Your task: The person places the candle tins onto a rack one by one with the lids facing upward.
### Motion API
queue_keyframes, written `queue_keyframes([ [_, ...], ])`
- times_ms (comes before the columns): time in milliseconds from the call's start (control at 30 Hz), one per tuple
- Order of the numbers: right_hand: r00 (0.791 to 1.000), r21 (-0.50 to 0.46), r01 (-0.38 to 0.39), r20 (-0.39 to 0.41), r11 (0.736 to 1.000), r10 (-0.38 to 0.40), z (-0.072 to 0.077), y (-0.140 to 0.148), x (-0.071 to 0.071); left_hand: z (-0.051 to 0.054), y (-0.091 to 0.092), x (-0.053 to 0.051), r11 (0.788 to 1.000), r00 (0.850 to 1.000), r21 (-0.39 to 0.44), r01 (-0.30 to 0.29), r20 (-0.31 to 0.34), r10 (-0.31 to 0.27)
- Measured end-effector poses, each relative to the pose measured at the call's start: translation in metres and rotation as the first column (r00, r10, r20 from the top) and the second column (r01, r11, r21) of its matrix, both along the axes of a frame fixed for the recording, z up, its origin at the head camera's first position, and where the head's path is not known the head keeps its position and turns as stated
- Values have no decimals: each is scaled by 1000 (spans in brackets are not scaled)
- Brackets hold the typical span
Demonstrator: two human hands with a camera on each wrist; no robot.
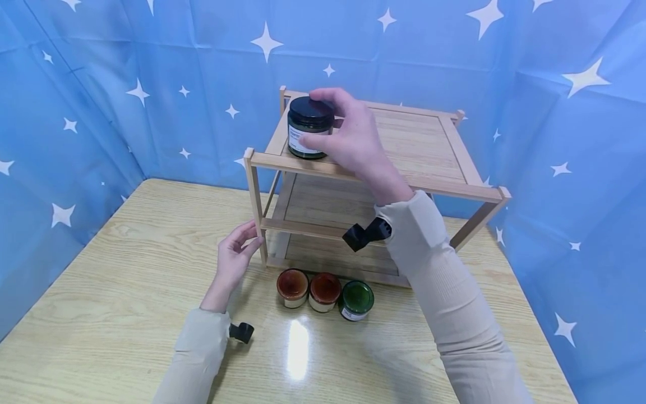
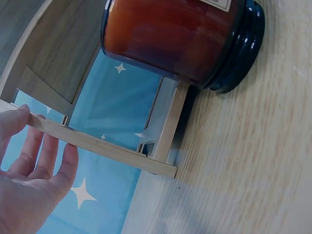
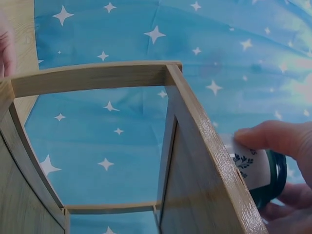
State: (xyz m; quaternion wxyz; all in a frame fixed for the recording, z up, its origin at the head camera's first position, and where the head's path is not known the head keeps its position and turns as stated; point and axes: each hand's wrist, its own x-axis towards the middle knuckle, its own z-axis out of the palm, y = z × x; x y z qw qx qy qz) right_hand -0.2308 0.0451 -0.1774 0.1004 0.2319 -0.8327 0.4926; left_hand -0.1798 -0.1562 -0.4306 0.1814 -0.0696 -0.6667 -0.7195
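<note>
My right hand grips a dark green glass jar with a black lid and white label, thumb on the label side. The jar is upright at the left end of the wooden rack's top shelf; whether its base touches the shelf I cannot tell. In the right wrist view, that jar appears beyond the rack's edge. Lower left, my left hand holds the rack's front left post between thumb and fingers.
Two amber jars and a green jar stand in a row on the wooden table, before the rack's bottom shelf. A blue star-patterned curtain hangs behind and at both sides.
</note>
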Motion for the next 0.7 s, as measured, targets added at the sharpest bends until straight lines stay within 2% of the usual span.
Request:
queue_keyframes([
  [167,999,2,-46,4,999,46,-1,0,-1,0,0,0,1000,1000,20,4,-9,-4],
  [433,998,25,-56,-15,998,56,-2,1,0,0,0,-1,1000,1000,22,6,-3,-6],
  [700,1000,-49,-8,24,999,9,-2,7,9,-1,0,-1,1000,1000,17,5,-3,-5],
])
